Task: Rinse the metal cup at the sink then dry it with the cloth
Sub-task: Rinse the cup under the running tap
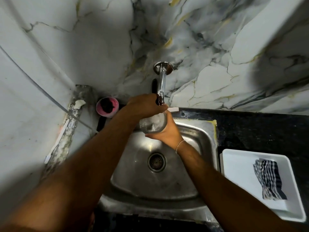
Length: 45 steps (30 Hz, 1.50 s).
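Note:
The metal cup (153, 123) is held under the chrome tap (161, 84), above the back of the steel sink (199, 136). My right hand (167, 133) wraps the cup from below and the right side. My left hand (144, 107) lies over the cup's top by the tap's spout, fingers curled; whether it grips the tap or the cup I cannot tell. The black-and-white striped cloth (269, 180) lies folded in a white tray (237, 164) on the right. The cup's inside is hidden.
A pink tub (107, 107) stands on the counter's back left corner. A small white bar (173, 109) rests on the ledge behind the sink. Dark counter (259, 129) runs to the right. Marble wall rises close behind the tap. The drain (156, 162) sits mid-sink.

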Tool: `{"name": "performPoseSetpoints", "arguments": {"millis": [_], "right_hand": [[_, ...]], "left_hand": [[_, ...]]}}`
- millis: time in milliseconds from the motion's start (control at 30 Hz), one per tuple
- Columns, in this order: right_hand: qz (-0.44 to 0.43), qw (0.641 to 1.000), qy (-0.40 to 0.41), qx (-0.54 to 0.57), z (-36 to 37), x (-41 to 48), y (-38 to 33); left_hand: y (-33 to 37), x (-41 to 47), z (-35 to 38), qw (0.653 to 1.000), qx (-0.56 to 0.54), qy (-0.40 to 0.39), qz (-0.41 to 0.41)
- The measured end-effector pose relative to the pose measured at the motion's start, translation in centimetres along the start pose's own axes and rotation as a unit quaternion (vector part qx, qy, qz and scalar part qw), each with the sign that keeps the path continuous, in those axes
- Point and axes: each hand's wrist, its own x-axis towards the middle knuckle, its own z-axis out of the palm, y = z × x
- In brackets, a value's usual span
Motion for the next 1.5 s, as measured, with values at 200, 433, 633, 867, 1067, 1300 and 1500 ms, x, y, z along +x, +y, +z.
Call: {"name": "performPoseSetpoints", "arguments": {"millis": [200, 433, 633, 867, 1067, 1300, 1500], "right_hand": [[-0.003, 1.000, 0.008, -0.016, -1.1, -1.6, 1.6], [-0.045, 0.998, 0.037, -0.020, -2.7, 0.1, 0.1], [-0.010, 1.000, 0.004, -0.014, -2.2, -0.5, -0.2], [0.092, 0.986, -0.028, -0.133, -5.7, -4.9, 1.0], [0.380, 0.916, -0.104, -0.075, -6.3, -7.8, 1.2], [0.565, 0.786, -0.036, 0.248, -4.0, -9.4, 2.0], [0.526, 0.773, -0.051, 0.352, -3.8, -11.6, 0.9]], "left_hand": [[-0.4, 0.8, 0.6, 1.000, -0.018, -0.009, 0.014], [-0.8, 1.5, 1.3, 0.999, -0.011, 0.007, 0.039], [-2.4, 1.4, 1.6, 0.996, 0.031, 0.064, 0.053], [-2.0, 0.5, 3.4, 0.985, 0.014, 0.166, 0.044], [0.2, -0.3, 5.0, 0.970, 0.021, 0.243, -0.009], [0.2, -2.9, 6.3, 0.973, -0.040, 0.223, -0.044], [-2.4, -8.8, 13.5, 0.987, -0.135, 0.030, 0.086]]}}
